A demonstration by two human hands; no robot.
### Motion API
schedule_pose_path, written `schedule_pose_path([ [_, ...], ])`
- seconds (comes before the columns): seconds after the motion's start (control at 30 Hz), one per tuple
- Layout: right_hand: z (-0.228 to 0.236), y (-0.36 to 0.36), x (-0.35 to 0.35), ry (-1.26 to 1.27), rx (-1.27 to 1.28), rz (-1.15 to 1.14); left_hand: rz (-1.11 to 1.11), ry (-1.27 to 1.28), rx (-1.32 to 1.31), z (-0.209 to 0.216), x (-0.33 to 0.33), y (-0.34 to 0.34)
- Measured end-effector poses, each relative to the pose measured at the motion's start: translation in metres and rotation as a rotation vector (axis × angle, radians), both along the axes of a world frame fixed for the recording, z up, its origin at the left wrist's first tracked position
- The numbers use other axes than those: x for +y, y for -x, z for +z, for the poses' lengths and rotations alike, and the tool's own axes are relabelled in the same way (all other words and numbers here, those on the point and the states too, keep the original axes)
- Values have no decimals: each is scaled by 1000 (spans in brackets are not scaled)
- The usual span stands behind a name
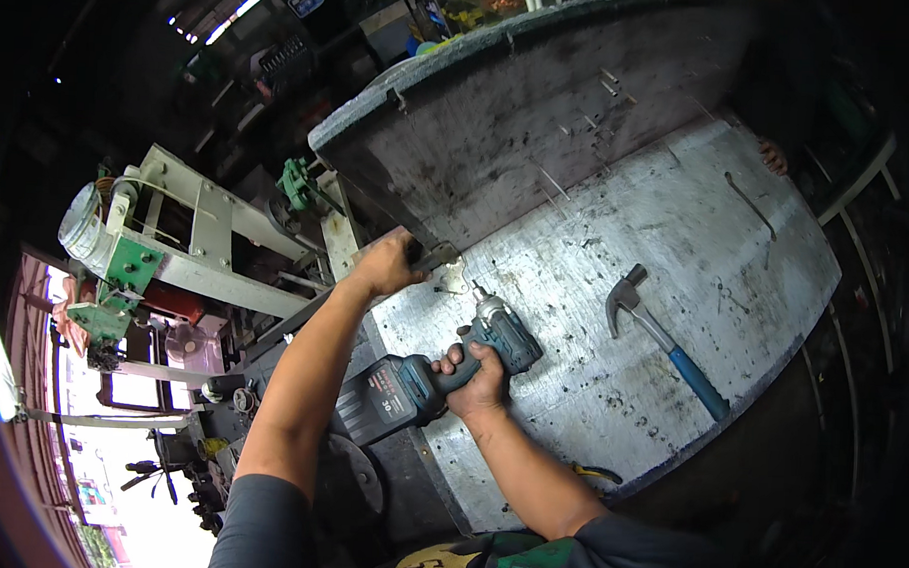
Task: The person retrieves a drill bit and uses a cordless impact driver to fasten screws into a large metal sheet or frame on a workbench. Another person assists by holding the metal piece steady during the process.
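Note:
My right hand (479,383) is wrapped round the grip of a dark teal cordless impact driver (508,338). Its large black battery (378,402) points toward my left forearm, and its bit end aims up toward the panel's near left corner. My left hand (385,264) is at that corner, fingers curled by a small metal piece (437,255); what they grip is partly hidden. A dark, stained upright panel (479,145) stands along the back of the scuffed metal sheet (571,388). A claw hammer (672,354) with a blue handle lies on the sheet, right of the driver.
A bent metal rod (751,206) lies at the far right, near another person's hand (772,155) on the sheet's edge. Yellow-and-black handles (598,474) show beside my right forearm. Thin rods (553,182) stick out of the panel. A white-and-green machine frame (191,230) stands left.

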State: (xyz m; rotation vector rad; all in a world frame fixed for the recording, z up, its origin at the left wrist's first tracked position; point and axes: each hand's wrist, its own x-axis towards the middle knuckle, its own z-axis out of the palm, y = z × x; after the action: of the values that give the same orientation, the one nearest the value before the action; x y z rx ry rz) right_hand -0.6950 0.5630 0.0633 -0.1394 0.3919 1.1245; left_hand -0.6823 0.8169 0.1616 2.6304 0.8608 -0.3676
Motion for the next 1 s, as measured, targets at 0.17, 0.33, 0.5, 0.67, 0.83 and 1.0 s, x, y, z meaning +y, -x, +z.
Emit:
schedule_pose_path([
  [0.17, 12, -13, -32, 15, -150, 60, -74, -254, -460, -44, -19, 10],
  [0.33, 48, -53, -77, -60, -419, 126, -110, -233, -480, -57, -77, 58],
  [0.5, 97, -91, -111, -74, -718, 163, 14, -37, -402, -81, -108, 63],
  [0.67, 121, -92, -155, 158, -1131, 188, 36, -119, -469, -100, -119, 54],
  [0.83, 106, -78, -175, 397, -1687, 87, -154, -192, -414, -98, -120, 46],
  [1.0, 104, -61, -172, 442, -1896, -41, -82, -277, -375, -87, -139, 61],
])
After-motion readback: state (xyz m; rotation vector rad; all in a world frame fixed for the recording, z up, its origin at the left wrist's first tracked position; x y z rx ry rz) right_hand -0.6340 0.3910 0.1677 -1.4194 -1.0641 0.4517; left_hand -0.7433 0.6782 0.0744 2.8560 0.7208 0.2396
